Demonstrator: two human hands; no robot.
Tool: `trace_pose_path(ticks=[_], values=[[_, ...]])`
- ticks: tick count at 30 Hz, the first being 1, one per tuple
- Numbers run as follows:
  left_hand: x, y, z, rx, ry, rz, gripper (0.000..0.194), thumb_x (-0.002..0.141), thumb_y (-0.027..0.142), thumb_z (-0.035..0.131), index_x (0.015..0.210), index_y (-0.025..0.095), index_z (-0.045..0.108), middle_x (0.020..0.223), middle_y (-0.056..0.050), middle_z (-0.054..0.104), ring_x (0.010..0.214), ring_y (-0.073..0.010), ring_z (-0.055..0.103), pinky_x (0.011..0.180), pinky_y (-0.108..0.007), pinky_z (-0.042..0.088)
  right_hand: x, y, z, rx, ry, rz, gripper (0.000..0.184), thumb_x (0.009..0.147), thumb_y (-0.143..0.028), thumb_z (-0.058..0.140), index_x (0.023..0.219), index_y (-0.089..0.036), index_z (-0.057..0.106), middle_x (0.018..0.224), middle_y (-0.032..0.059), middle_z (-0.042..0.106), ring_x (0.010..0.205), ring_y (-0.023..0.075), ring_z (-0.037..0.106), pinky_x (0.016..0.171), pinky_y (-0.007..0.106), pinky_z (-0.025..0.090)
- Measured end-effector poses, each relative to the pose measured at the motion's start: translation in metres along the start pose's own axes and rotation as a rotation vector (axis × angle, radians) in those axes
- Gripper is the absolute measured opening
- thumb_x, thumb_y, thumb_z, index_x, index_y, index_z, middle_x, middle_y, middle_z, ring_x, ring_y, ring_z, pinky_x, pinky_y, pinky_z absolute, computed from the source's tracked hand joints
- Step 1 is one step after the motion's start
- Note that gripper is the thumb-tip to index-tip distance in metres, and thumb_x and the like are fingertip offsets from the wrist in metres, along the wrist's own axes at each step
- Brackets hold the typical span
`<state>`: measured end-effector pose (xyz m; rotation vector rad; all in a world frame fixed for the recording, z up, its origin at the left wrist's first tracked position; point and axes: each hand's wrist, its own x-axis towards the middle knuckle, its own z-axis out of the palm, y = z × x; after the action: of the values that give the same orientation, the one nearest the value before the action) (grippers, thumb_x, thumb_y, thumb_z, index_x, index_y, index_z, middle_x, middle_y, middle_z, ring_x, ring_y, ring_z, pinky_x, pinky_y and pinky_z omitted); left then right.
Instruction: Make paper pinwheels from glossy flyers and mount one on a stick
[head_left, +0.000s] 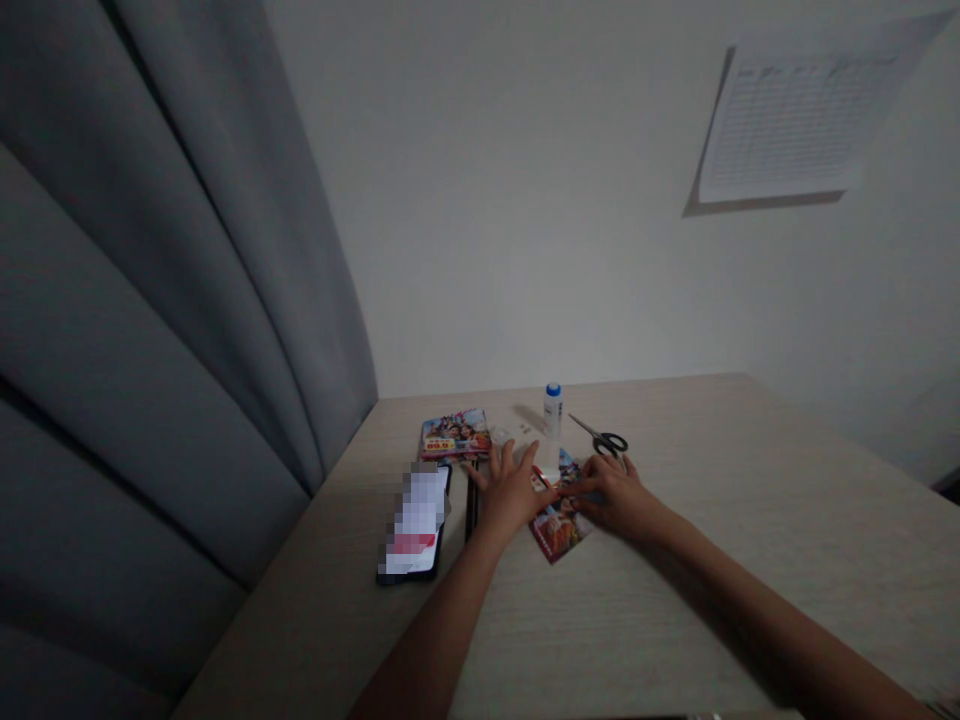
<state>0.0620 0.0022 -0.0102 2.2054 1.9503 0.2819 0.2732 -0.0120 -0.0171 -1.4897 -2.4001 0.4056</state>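
Note:
A colourful printed leaflet (553,540) lies at an angle on the table between my hands. My left hand (510,490) rests at its left side with fingers spread, the thumb touching the leaflet. On the other side, my right hand (615,497) has its fingers drawn together in a pinch at the leaflet's upper right part. Both thumbs nearly meet over the print. My fingers cover some of the leaflet, so its fold or exact edge is hard to make out. Just behind stands a white glue bottle (553,410) with a blue cap.
Black-handled scissors (609,442) lie beyond my right hand. A stack of printed leaflets (452,436) sits at the back left, with a phone (412,525) in front and a dark narrow strip (472,505) beside it. A grey curtain (187,250) borders the table's left side.

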Motion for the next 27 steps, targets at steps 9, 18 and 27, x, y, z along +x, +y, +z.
trace_pose_path(ticks=[9, 18, 27], values=[[-0.002, -0.005, 0.005, -0.011, 0.032, -0.002, 0.088, 0.076, 0.072, 0.059, 0.154, 0.041, 0.031, 0.162, -0.009, 0.027, 0.149, -0.0416, 0.015, 0.11, -0.077, 0.001, -0.002, 0.001, 0.002, -0.019, 0.019, -0.01, 0.027, 0.091, -0.048, 0.062, 0.116, -0.048, 0.07, 0.11, 0.0067, 0.057, 0.114, 0.0285, 0.053, 0.11, 0.069, 0.016], [0.0, -0.019, 0.0, -0.043, 0.028, 0.042, 0.083, 0.077, 0.07, 0.058, 0.152, 0.043, 0.034, 0.162, -0.007, 0.028, 0.148, -0.0412, 0.018, 0.113, -0.074, 0.003, -0.003, 0.0, 0.0, -0.021, 0.019, -0.005, 0.028, 0.091, -0.051, 0.06, 0.117, -0.048, 0.07, 0.111, 0.007, 0.058, 0.115, 0.031, 0.052, 0.108, 0.074, 0.012], [0.004, -0.024, -0.003, -0.071, -0.056, -0.011, 0.091, 0.071, 0.068, 0.065, 0.152, 0.041, 0.033, 0.164, -0.006, 0.022, 0.15, -0.0425, 0.013, 0.113, -0.073, 0.0, 0.001, 0.004, 0.001, 0.034, 0.032, -0.031, 0.033, 0.088, -0.05, 0.064, 0.12, -0.047, 0.068, 0.114, 0.0064, 0.062, 0.118, 0.0322, 0.051, 0.109, 0.074, 0.009]])
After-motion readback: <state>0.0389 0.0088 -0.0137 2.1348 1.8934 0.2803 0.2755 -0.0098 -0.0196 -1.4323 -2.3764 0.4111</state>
